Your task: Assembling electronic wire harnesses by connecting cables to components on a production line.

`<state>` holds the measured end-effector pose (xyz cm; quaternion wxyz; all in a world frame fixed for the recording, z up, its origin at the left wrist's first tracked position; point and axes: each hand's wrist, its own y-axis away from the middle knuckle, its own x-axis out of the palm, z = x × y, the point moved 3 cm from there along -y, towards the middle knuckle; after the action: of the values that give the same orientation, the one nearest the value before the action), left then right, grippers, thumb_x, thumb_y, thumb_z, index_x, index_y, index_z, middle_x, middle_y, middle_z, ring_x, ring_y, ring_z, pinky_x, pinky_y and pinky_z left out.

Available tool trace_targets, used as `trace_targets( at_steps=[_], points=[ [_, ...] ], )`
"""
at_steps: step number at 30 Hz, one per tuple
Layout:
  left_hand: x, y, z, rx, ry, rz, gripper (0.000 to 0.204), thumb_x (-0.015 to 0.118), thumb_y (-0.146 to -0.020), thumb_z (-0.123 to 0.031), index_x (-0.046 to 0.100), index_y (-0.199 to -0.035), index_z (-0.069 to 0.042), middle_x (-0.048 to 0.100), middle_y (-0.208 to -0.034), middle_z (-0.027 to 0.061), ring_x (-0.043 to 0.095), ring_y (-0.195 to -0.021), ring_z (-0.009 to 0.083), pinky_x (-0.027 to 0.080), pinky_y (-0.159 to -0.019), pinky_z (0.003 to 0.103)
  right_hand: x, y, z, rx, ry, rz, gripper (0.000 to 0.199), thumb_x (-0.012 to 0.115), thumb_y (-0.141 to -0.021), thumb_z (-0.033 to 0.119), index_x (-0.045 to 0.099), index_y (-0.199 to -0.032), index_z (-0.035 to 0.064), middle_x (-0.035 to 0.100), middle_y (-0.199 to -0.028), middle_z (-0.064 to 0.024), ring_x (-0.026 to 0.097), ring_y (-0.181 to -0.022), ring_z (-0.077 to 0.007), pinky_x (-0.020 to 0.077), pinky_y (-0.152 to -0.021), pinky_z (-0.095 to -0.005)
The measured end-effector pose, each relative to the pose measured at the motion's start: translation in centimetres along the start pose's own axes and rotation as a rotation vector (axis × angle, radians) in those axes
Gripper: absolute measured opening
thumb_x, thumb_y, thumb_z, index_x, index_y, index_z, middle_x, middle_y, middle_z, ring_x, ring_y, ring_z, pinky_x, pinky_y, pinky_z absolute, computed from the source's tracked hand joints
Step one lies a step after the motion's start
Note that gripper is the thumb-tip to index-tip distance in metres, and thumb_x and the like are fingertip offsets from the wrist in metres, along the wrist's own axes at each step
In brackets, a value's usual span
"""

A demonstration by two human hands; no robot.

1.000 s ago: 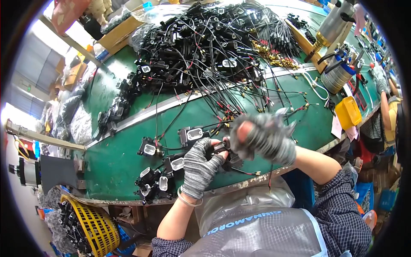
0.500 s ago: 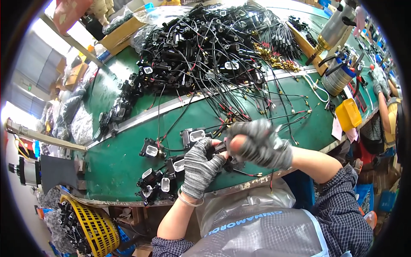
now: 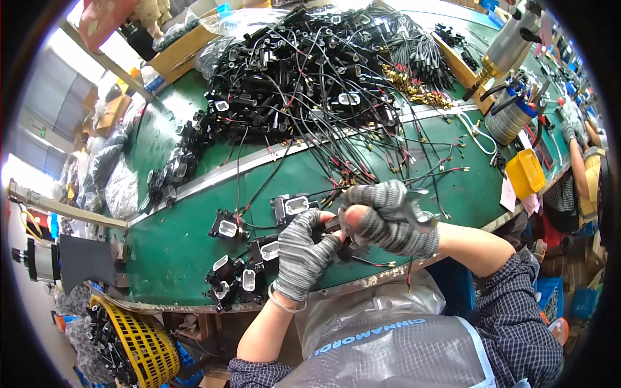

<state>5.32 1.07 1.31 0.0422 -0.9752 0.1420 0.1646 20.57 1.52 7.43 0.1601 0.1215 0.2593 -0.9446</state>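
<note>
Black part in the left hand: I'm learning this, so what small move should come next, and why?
Perhaps the left hand should firm its pinch on the black part: the right hand, gripping a silver wrench-like tool, is close beside it, so it might slip.

Small black part (image 3: 332, 226), mostly hidden, left of a silvery metal tool (image 3: 424, 220)

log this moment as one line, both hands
left hand: pinching small black part | right hand: gripping silvery metal tool, type unclear | left of left hand: black housings | beyond: heap of black cabled parts
</note>
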Motion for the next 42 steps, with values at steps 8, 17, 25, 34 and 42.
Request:
trace_targets(
  at_steps=[8, 17, 25, 34, 42],
  points=[
    [0.1, 0.8, -1.4, 0.272, -0.39, 0.004, 0.025, 0.066, -0.067, -0.01, 0.057, -0.089, -0.003, 0.06, -0.079, 0.0031, 0.055, -0.069, 0.0106, 0.046, -0.06, 0.025, -1.0, -0.4, -3.8, 0.924, -0.913, -0.037, 0.041, 0.044, -0.083, 0.045, 0.053, -0.072, 0.0056, 0.055, -0.056, -0.006, 0.046, -0.032, -0.0127, 0.0355, -0.028, -0.0219],
    [0.9, 1.4, -3.1, 0.678, -0.626, -0.119, 0.029, 0.068, -0.064, -0.011, 0.057, -0.09, -0.004, 0.058, -0.077, 0.007, 0.056, -0.067, 0.0148, 0.046, -0.06, 0.027, -1.0, -0.3, -2.1, 0.445, -0.301, 0.0, 0.043, 0.046, -0.081, 0.048, 0.048, -0.065, 0.0084, 0.055, -0.055, -0.0062, 0.046, -0.033, -0.0116, 0.0344, -0.029, -0.0217],
    [0.0, 0.5, -1.0, -0.239, 0.047, 0.052, 0.028, 0.067, -0.061, -0.009, 0.057, -0.087, -0.005, 0.058, -0.083, 0.0092, 0.058, -0.067, 0.0222, 0.047, -0.058, 0.03, -1.8, 1.1, -1.8, 0.641, -0.555, -0.132, 0.048, 0.049, -0.078, 0.052, 0.052, -0.069, 0.0058, 0.055, -0.056, -0.0056, 0.05, -0.039, -0.0121, 0.0372, -0.032, -0.0198],
    [0.9, 1.5, -2.0, 0.554, -0.498, -0.157, 0.029, 0.069, -0.067, -0.015, 0.057, -0.09, -0.003, 0.058, -0.077, 0.0047, 0.055, -0.068, 0.0103, 0.045, -0.061, 0.024, -0.7, 0.1, -2.6, 0.98, -0.461, 0.263, 0.044, 0.043, -0.083, 0.047, 0.055, -0.074, 0.0052, 0.053, -0.051, -0.006, 0.051, -0.037, -0.0145, 0.0348, -0.03, -0.0207],
    [0.1, 0.7, 0.4, -0.148, 0.078, 0.006, 0.027, 0.067, -0.064, -0.01, 0.058, -0.089, -0.006, 0.058, -0.082, 0.0093, 0.057, -0.066, 0.0225, 0.047, -0.06, 0.03, -1.1, 0.9, -1.4, 0.541, -0.514, -0.141, 0.049, 0.042, -0.083, 0.049, 0.051, -0.066, 0.004, 0.054, -0.053, -0.0055, 0.047, -0.033, -0.0113, 0.0347, -0.028, -0.0203]
  ],
)
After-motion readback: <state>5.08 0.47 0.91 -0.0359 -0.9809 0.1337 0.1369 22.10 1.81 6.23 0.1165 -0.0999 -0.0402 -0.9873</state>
